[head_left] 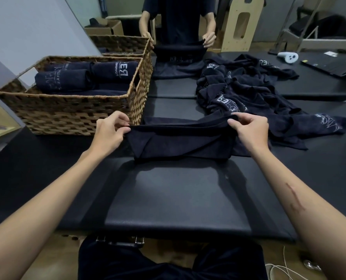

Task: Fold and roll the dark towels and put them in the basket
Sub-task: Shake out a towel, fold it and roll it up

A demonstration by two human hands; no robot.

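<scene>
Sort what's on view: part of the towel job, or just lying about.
Job: towel pinched by left hand and right hand; towel pile; basket; rolled towels.
Lying about: white controller; laptop; cardboard box.

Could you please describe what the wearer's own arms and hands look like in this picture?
Both forearms are bare, with no sleeves in view, and neither the left hand nor the right hand wears a glove. No watch, ring or bracelet shows. The right forearm carries a long reddish scratch mark running along it. Dark clothing covers the lap.
</scene>
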